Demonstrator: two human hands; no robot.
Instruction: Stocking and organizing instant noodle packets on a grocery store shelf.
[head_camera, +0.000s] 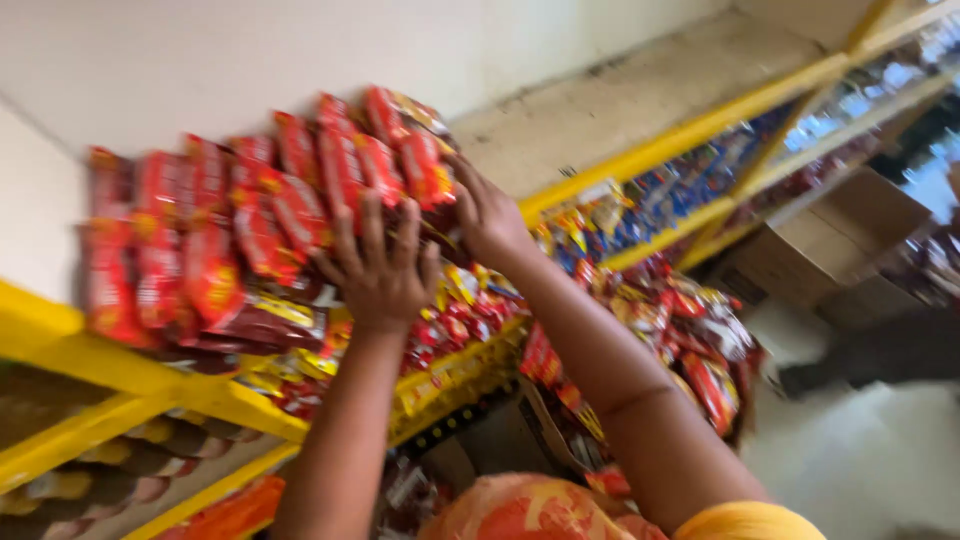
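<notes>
Both hands (380, 265) (485, 215) press red packets (300, 190) — fingers spread.

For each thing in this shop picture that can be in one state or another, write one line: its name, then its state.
left hand: raised, fingers spread, pressed against the red snack packets
right hand: raised, gripping the right end of the packet stack
red snack packets: stacked in a tilted row on the shelf
yellow shelf: loaded with packets
cardboard box: standing on the floor; open or closed unclear
</notes>
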